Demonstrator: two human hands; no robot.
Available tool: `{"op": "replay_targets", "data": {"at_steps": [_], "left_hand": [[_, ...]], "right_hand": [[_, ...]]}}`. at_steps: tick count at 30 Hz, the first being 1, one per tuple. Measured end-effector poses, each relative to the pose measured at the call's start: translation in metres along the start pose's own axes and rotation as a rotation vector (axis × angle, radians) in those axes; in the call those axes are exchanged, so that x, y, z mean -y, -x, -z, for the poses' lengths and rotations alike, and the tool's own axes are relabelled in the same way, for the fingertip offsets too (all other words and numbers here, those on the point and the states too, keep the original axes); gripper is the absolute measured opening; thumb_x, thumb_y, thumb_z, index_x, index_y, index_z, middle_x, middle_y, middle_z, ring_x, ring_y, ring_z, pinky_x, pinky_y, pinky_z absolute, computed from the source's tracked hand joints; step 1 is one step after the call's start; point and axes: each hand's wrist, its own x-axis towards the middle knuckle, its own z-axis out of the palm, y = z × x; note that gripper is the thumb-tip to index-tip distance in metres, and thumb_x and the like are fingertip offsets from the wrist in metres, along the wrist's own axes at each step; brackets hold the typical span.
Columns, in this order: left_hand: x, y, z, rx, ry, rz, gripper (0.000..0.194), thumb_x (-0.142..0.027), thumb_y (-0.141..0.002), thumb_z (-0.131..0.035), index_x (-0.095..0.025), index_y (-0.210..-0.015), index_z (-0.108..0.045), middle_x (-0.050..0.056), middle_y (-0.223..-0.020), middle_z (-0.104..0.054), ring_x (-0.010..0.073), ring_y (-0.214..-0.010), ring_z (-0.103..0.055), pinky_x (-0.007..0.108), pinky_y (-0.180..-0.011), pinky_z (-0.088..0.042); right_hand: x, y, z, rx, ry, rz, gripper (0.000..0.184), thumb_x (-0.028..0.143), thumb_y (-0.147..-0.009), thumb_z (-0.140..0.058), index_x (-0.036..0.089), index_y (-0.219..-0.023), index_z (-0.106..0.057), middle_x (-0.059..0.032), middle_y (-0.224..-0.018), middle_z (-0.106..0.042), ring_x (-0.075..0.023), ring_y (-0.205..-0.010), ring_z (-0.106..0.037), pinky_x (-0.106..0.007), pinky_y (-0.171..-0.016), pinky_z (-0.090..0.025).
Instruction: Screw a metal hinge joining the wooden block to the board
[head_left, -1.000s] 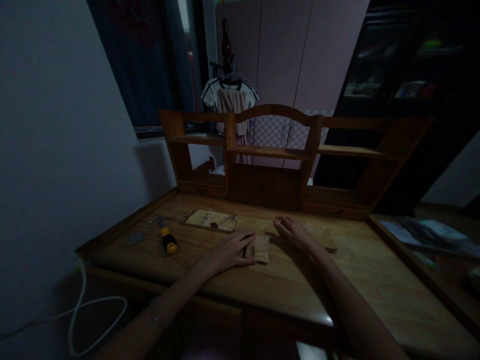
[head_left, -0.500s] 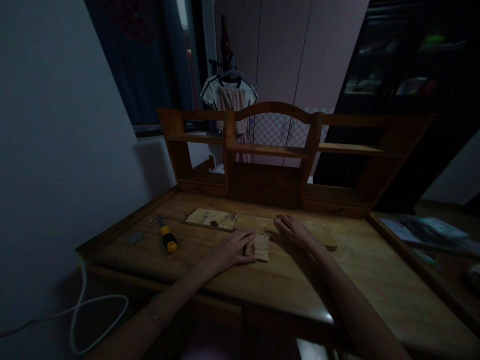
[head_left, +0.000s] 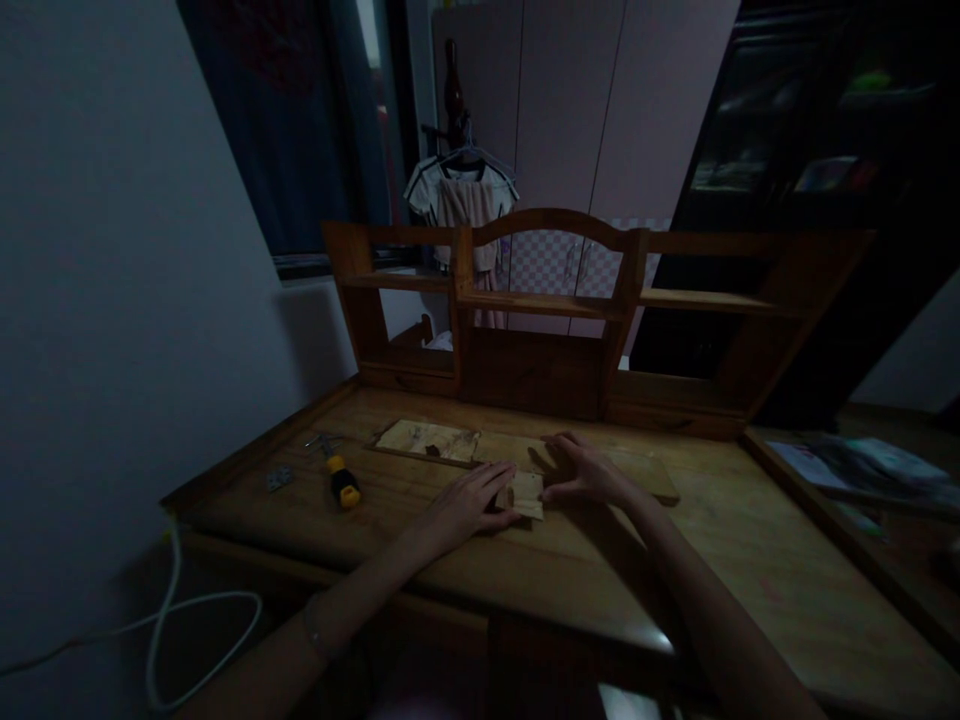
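My left hand is closed on a small wooden block, with the fingers over its top and the thumb at its near side. The block lies on the desk against the near edge of a long flat wooden board. My right hand is open above that board, its fingers spread and arched. Its thumb tip is at the block's right edge; whether it touches is hard to tell. Away to the left, a screwdriver with a yellow and black handle lies beside small grey metal pieces.
The wooden desk carries a shelf unit along its back edge. A white cable loops at the front left. Papers lie beyond the raised right edge. Clothes hang behind the shelves.
My right hand has drawn back from lying over the board, and its thumb has come down to the block's right edge. The block sits slightly differently under my left hand, which stays on it.
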Motion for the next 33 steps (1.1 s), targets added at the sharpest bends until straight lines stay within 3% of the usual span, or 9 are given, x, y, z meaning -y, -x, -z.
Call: {"op": "replay_targets", "data": {"at_steps": [12,17,23,33], "left_hand": [[0.0019,0.0007,-0.0036,0.010,0.032,0.017,0.070,-0.058,-0.089,-0.054,-0.024,-0.148,-0.036,0.007,-0.153,-0.039,0.0244,-0.140,-0.039,0.041,-0.117,-0.034],[-0.0012,-0.0004,0.0005,-0.010,0.007,0.020,0.062,-0.056,-0.093,-0.048,-0.025,-0.147,-0.039,0.006,-0.151,-0.044,0.0227,-0.140,-0.039,0.042,-0.119,-0.030],[-0.0033,-0.0025,0.0037,-0.033,-0.108,-0.050,0.064,-0.057,-0.093,-0.045,-0.020,-0.145,-0.041,0.008,-0.150,-0.045,0.0251,-0.146,-0.026,0.048,-0.121,-0.023],[-0.0013,-0.0020,0.0001,-0.047,-0.144,-0.076,0.065,-0.059,-0.093,-0.044,-0.019,-0.144,-0.042,0.007,-0.150,-0.044,0.0230,-0.144,-0.031,0.045,-0.122,-0.023]], "right_hand": [[0.0012,0.0008,-0.0005,0.070,0.081,0.033,0.101,0.064,-0.056,-0.080,0.029,-0.144,-0.043,-0.0106,-0.140,-0.046,-0.0302,-0.122,-0.051,-0.042,-0.101,-0.042],[0.0030,0.0012,-0.0023,0.080,0.110,0.018,0.091,0.055,-0.063,-0.078,0.030,-0.144,-0.043,-0.0097,-0.141,-0.045,-0.0281,-0.120,-0.052,-0.039,-0.100,-0.043],[0.0091,0.0013,-0.0018,0.063,0.095,0.020,0.080,0.047,-0.067,-0.076,0.026,-0.139,-0.048,-0.0104,-0.137,-0.049,-0.0261,-0.115,-0.055,-0.038,-0.097,-0.045],[0.0092,-0.0008,-0.0039,0.037,0.167,0.042,0.068,0.039,-0.072,-0.072,0.023,-0.135,-0.052,-0.0105,-0.133,-0.052,-0.0239,-0.111,-0.058,-0.036,-0.093,-0.046]]}}
